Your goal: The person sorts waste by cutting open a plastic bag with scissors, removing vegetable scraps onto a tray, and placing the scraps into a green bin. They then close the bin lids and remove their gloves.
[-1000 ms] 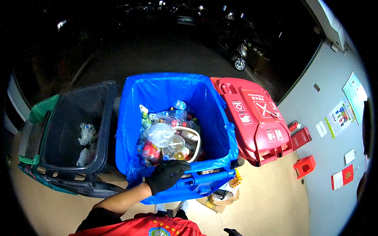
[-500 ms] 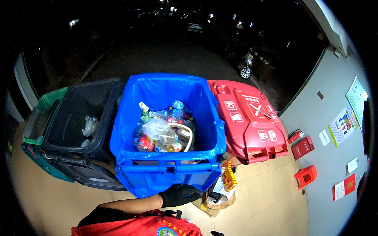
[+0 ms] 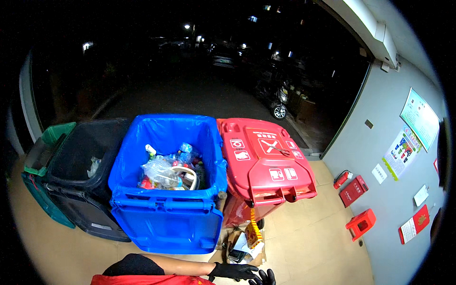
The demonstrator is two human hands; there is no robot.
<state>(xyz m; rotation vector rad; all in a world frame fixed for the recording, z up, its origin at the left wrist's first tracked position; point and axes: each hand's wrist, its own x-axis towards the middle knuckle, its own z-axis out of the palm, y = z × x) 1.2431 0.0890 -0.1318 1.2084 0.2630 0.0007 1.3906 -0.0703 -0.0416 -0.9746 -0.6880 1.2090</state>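
My left hand [image 3: 233,271], in a black glove, reaches in from the lower left with its fingers stretched to the right. Next to it, at the bottom edge, my right hand [image 3: 264,277] shows only its black-gloved fingers, spread and pointing up. Neither appears to hold anything. Just beyond them on the floor lies a pile of flattened cardboard [image 3: 259,259] and paper, with a yellow-and-red striped box [image 3: 253,234] on it. Farther left stands an open blue bin [image 3: 166,223], lined with blue plastic, holding bottles and a clear plastic bag [image 3: 163,172].
Left of the blue bin are an open black bin [image 3: 85,213] and a green bin [image 3: 50,202]. At right stands a red bin with a closed lid [image 3: 247,166], a scissors-like tool on top. A red stool [image 3: 362,224] and fire extinguisher [image 3: 341,179] are by the wall.
The view has swung to the right and up. My left hand has moved away from the blue bin's front, and more of my right hand's fingers now show beside it.
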